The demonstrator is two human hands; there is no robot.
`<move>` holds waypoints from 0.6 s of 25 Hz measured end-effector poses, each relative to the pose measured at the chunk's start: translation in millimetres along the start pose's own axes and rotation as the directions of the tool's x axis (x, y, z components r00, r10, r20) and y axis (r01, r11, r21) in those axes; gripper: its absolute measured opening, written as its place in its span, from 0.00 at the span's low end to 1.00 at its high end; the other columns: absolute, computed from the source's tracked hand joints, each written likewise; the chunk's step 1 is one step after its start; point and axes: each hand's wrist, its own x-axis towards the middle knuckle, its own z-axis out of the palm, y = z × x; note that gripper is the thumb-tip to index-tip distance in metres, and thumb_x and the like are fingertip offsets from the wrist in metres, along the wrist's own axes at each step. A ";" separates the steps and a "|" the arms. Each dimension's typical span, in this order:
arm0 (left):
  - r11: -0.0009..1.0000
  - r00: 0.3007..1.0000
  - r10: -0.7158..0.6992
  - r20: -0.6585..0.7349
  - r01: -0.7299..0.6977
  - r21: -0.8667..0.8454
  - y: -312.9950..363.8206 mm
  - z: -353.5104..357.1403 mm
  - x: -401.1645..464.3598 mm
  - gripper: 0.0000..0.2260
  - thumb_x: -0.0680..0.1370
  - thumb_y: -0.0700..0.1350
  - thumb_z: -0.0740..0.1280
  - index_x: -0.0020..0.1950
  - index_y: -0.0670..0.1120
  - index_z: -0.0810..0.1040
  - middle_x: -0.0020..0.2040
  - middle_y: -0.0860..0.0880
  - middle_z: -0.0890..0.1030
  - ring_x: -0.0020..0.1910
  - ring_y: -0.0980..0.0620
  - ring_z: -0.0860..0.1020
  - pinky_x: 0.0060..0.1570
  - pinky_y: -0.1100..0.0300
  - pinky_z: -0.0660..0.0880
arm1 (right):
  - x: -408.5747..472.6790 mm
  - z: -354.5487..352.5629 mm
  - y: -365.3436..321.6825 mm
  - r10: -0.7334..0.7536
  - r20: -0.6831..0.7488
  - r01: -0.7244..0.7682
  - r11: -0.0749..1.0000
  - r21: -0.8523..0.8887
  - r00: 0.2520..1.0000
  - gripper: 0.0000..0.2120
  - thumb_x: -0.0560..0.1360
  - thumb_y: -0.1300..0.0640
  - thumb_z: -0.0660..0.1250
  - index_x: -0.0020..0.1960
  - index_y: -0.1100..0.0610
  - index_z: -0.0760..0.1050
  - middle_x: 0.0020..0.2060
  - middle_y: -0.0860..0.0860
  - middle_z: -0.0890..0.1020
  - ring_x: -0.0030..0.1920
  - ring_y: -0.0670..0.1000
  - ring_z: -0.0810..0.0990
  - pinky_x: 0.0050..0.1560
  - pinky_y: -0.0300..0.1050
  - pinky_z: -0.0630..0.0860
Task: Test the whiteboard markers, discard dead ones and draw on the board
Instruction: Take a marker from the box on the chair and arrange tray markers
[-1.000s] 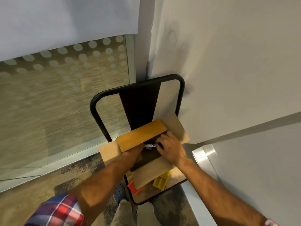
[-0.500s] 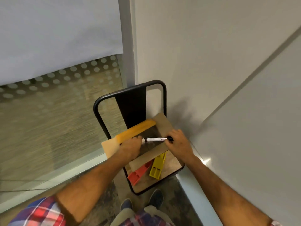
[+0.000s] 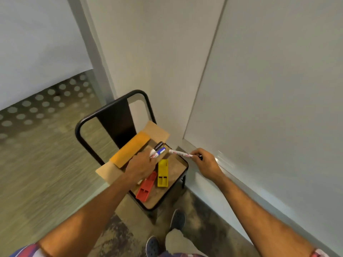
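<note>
At the centre of the frame, above the chair [image 3: 178, 165], both hands are busy. The left hand [image 3: 141, 166] clenches two markers, a black-capped marker [image 3: 157, 147] and a blue-capped marker [image 3: 160, 151], their lower barrels buried in the fist. The right hand [image 3: 206, 163] pinches one white marker [image 3: 180, 153] by its far end, whose cap colour the fingers hide. That makes three markers. Beneath the left hand sits an open cardboard box [image 3: 159, 131], contents unseen. Two plastic trays lie on the seat: a yellow tray [image 3: 163, 173] and a red tray [image 3: 146, 187]. The whiteboard [image 3: 269, 89] fills the right side, cut off at the edge.
</note>
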 end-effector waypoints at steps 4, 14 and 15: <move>0.992 0.988 0.126 0.088 -0.125 -0.023 43.9 14.4 -26.0 0.17 0.83 0.51 0.59 0.69 0.44 0.70 0.62 0.44 0.77 0.59 0.43 0.76 0.58 0.52 0.73 | -49.6 -19.8 32.7 0.093 -0.046 -0.090 0.994 0.062 0.995 0.02 0.80 0.57 0.66 0.51 0.52 0.76 0.45 0.47 0.79 0.44 0.47 0.76 0.42 0.39 0.73; 0.872 0.876 0.458 0.150 -0.410 -0.268 176.2 89.8 -85.9 0.07 0.76 0.54 0.72 0.51 0.57 0.76 0.41 0.56 0.81 0.38 0.60 0.79 0.36 0.67 0.74 | -163.7 -112.0 105.2 0.247 -0.246 -0.140 0.913 0.384 0.937 0.01 0.75 0.61 0.72 0.45 0.57 0.82 0.35 0.53 0.83 0.32 0.49 0.77 0.30 0.41 0.74; 0.857 0.858 0.487 0.164 -0.434 -0.276 197.1 99.5 -94.3 0.10 0.76 0.55 0.72 0.55 0.56 0.76 0.44 0.56 0.82 0.40 0.59 0.81 0.39 0.66 0.77 | -174.3 -123.2 112.4 0.252 -0.246 -0.142 0.909 0.391 0.936 0.01 0.75 0.60 0.72 0.45 0.57 0.82 0.37 0.54 0.83 0.32 0.49 0.77 0.31 0.41 0.75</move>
